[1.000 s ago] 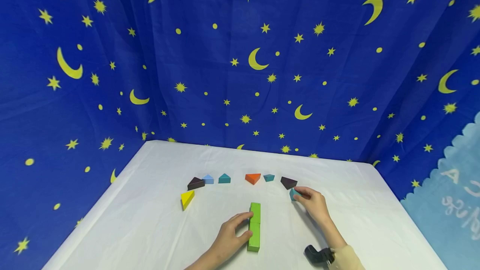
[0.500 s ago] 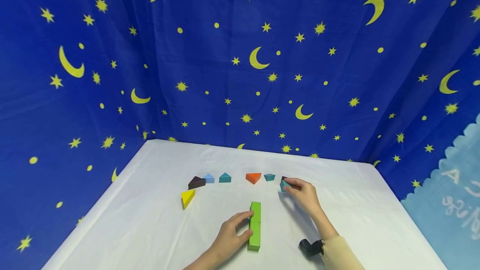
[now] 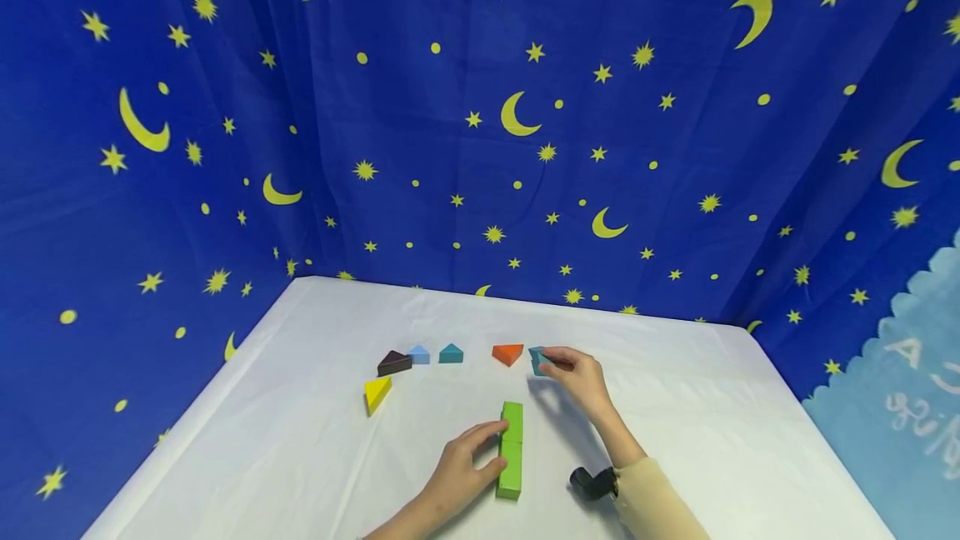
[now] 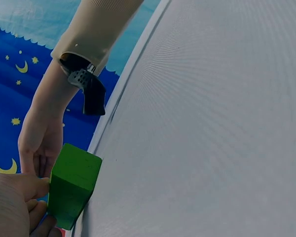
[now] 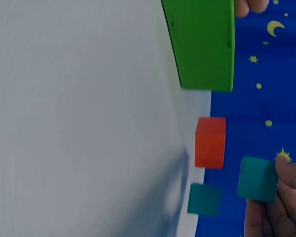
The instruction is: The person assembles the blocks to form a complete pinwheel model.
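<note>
In the head view my right hand (image 3: 585, 382) pinches a teal block (image 5: 258, 178) between thumb and fingers, lifted over the table with a shadow below. Behind it in the right wrist view lies a second teal block (image 5: 203, 199), beside an orange triangular block (image 3: 507, 354). Two bright green blocks stand end to end in a line, a far one (image 3: 512, 421) and a near one (image 3: 510, 469). Along their left side my left hand (image 3: 461, 469) rests, a fingertip at the far block and the thumb at the near one.
On the white table (image 3: 300, 440), a dark triangular block (image 3: 394, 363), a light blue one (image 3: 419, 354), a teal one (image 3: 451, 353) and a yellow one (image 3: 377, 396) lie to the left. A blue star-patterned cloth (image 3: 420, 123) hangs behind.
My right hand has carried the teal block leftward from the right side of the table toward the orange block. It now covers the dark block on the right. My left hand stays at the green blocks.
</note>
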Demonstrator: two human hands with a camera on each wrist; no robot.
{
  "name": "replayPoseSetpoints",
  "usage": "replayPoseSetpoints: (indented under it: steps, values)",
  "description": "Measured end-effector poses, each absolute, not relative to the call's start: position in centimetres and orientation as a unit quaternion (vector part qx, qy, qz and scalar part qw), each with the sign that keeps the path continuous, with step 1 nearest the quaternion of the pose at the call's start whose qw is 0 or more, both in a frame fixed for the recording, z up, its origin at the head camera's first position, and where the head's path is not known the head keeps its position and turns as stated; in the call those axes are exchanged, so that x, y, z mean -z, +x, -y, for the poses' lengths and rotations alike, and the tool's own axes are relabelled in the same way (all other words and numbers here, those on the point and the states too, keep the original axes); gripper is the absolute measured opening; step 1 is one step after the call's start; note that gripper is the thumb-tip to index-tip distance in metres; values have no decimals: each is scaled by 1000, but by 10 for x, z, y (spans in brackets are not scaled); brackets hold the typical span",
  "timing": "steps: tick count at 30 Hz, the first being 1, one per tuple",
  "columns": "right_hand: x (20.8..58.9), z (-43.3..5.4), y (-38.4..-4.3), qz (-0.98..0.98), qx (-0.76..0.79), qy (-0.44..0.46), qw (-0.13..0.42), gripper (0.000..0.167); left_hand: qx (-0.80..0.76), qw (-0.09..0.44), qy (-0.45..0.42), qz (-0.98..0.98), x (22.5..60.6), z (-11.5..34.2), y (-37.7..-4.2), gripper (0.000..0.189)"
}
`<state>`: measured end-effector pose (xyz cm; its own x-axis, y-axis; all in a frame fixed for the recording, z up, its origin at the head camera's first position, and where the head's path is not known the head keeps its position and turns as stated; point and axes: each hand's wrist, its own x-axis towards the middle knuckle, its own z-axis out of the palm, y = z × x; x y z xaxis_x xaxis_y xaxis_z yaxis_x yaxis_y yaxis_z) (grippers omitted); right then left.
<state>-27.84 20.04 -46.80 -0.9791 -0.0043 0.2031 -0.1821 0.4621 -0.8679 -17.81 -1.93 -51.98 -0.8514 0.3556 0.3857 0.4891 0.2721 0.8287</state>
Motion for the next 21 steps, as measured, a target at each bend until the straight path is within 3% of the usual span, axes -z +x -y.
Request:
replayPoseSetpoints:
  steps: [21]
  values:
    - [499, -181, -277, 863, -489, 120, 35, 23, 534, 66, -265, 800, 521, 19, -178, 44]
